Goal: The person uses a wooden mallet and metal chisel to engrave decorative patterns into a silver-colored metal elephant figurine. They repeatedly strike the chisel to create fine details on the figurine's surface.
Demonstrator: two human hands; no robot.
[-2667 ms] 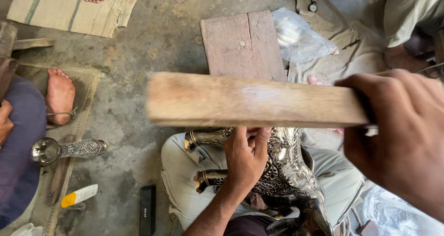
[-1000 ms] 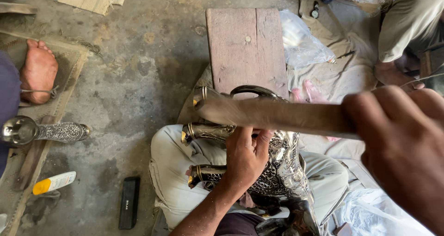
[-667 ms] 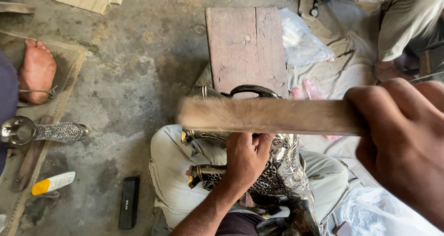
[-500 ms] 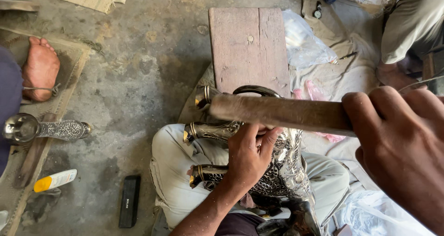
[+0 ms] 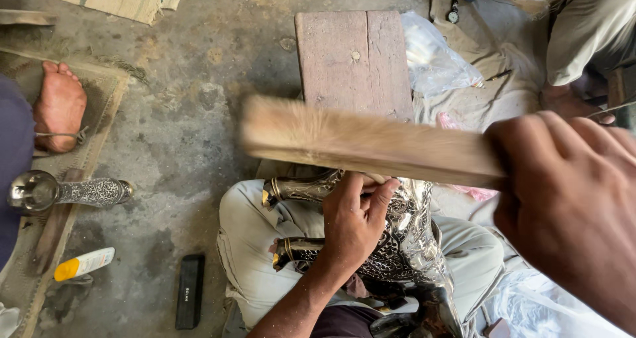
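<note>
Right hand (image 5: pixel 570 212) clenched round a flat, pale wooden stick (image 5: pixel 371 142), blurred, raised over the lap | left hand (image 5: pixel 354 222) clamped on an embossed silvery metal vessel (image 5: pixel 404 245) resting in the lap | weathered plank block (image 5: pixel 354 63) beyond | yellow-capped white tube (image 5: pixel 83 264) and black slab (image 5: pixel 189 291) on rough concrete, left.

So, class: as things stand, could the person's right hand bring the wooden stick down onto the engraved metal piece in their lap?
Probably yes. The right hand grips the wooden stick just above the engraved metal piece, with open air between. The left hand rests on the metal, covering part of it.
</note>
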